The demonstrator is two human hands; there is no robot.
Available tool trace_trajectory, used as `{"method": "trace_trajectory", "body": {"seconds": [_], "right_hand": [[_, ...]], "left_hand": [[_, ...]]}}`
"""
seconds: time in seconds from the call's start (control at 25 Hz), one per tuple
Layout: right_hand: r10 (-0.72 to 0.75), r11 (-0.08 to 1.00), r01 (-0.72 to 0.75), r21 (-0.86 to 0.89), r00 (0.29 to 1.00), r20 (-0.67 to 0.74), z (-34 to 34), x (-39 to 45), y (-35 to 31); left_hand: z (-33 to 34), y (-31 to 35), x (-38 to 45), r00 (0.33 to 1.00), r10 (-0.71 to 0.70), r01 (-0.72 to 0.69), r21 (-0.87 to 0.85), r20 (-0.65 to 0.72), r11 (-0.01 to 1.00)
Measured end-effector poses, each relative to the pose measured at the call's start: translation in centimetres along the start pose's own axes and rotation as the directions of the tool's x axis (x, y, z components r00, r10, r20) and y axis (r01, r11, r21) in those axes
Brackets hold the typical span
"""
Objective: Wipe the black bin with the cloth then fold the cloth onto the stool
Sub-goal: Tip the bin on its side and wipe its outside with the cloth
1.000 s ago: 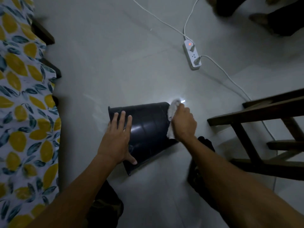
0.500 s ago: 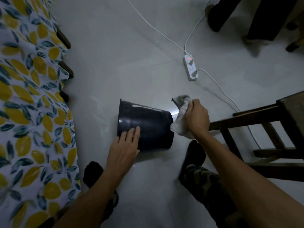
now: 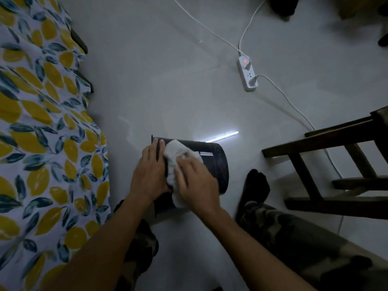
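The black bin (image 3: 214, 162) lies on its side on the pale floor, its rim to the left and its base to the right. My left hand (image 3: 150, 171) grips the rim end and steadies it. A white cloth (image 3: 175, 153) is pressed flat on the bin's upper side under my right hand (image 3: 195, 183), right beside my left hand. The dark wooden stool (image 3: 336, 164) stands to the right of the bin, only partly in view, with nothing visible on it.
A bed with a lemon-print sheet (image 3: 42, 143) fills the left side. A white power strip (image 3: 247, 74) and its cables (image 3: 283, 97) lie on the floor beyond the bin. My camouflage-clad legs (image 3: 294, 234) and dark socks sit near the bin. Another person's feet show at the top right.
My right hand moved the cloth from the bin's base end leftward onto its side, close to the rim. My left hand shifted up to the rim. The bin turned slightly.
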State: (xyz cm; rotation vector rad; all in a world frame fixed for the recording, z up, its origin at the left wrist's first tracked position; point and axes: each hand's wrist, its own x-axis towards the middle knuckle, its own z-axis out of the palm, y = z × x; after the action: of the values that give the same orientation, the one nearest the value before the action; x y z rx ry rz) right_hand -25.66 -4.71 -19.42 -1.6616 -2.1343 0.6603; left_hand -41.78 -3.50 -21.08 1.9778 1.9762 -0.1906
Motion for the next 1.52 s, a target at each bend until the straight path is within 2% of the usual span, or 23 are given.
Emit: {"method": "trace_trajectory", "body": {"seconds": [0.04,0.12,0.28,0.48,0.56,0.6,0.68,0.8,0.88,1.0,1.08,1.16,1.24,1.28,1.32,1.4,1.44,1.52], "right_hand": [[-0.059,0.993,0.067,-0.099,0.995,0.079,2.0,0.2,-0.2],[-0.083,0.969,0.122,-0.216,0.98,0.182,5.2,1.1,0.0],[-0.063,0.965,0.106,-0.24,0.982,0.18,7.7,2.4,0.6],[0.142,0.962,-0.09,-0.257,0.971,0.194,8.8,6.8,1.8],[0.18,0.945,-0.087,-0.314,0.943,0.281,7.5,8.5,4.4],[0.185,0.935,-0.072,-0.347,0.933,0.307,6.4,9.1,6.1],[0.307,0.918,-0.209,-0.337,0.912,0.271,3.8,9.2,10.8],[0.647,0.751,-0.565,-0.341,0.731,0.216,-0.4,5.7,18.7],[0.763,0.646,-0.717,-0.261,0.615,0.198,-2.3,2.8,20.9],[0.774,0.63,-0.777,0.008,0.629,0.07,-3.8,2.0,18.6],[0.695,0.713,-0.673,0.197,0.716,-0.065,-5.4,3.9,14.9],[0.556,0.814,-0.501,0.293,0.818,-0.147,-6.5,5.6,10.4],[0.309,0.9,-0.271,0.342,0.949,-0.06,-6.5,5.6,5.8],[0.147,0.942,-0.147,0.301,0.989,0.024,-5.5,5.0,4.0],[-0.024,0.981,0.0,0.194,0.992,0.121,-3.7,4.1,2.8],[-0.234,0.968,0.249,-0.013,0.927,0.292,1.2,1.8,1.7],[-0.261,0.954,0.295,-0.059,0.909,0.326,3.4,0.8,1.7],[-0.235,0.957,0.275,-0.091,0.921,0.312,6.3,0.2,2.2]], "left_hand": [[0.4,-0.5,0.2,0.999,0.018,-0.018,-0.003,-0.031,1.0],[1.4,-1.1,-0.1,0.999,0.017,-0.018,-0.035,-0.037,0.999],[3.5,-1.8,-0.5,0.999,0.023,-0.026,-0.09,-0.034,0.996],[2.5,-1.7,-0.6,0.998,-0.002,0.003,-0.021,0.056,1.0],[2.3,-1.0,-1.3,0.989,-0.048,0.048,0.002,0.141,0.999],[2.5,-0.5,-1.7,0.988,-0.061,0.062,-0.006,0.14,0.998],[2.7,-0.1,-2.2,0.991,-0.072,0.075,-0.016,0.109,0.997],[2.7,0.2,-2.3,0.993,-0.082,0.086,-0.04,0.089,0.995],[2.6,0.5,-2.1,0.994,-0.081,0.083,-0.035,0.07,0.996],[1.9,1.5,-2.8,0.994,-0.094,0.095,-0.015,0.05,0.995],[1.1,2.0,-3.3,0.991,-0.131,0.13,-0.064,-0.008,0.989],[0.6,1.6,-3.1,0.992,-0.116,0.111,-0.086,-0.052,0.99],[0.3,0.7,-2.1,0.996,-0.091,0.09,-0.071,-0.017,0.993],[0.6,0.1,-1.6,0.995,-0.1,0.103,-0.097,0.03,0.99],[1.1,-0.5,-1.0,0.993,-0.102,0.111,-0.17,0.065,0.979],[2.9,-1.5,-0.6,0.998,-0.024,0.041,-0.323,0.056,0.946],[3.9,-2.0,-1.0,0.999,-0.015,0.029,-0.332,0.043,0.943],[4.8,-2.4,-1.7,0.997,-0.071,0.08,-0.332,0.04,0.94]]}}
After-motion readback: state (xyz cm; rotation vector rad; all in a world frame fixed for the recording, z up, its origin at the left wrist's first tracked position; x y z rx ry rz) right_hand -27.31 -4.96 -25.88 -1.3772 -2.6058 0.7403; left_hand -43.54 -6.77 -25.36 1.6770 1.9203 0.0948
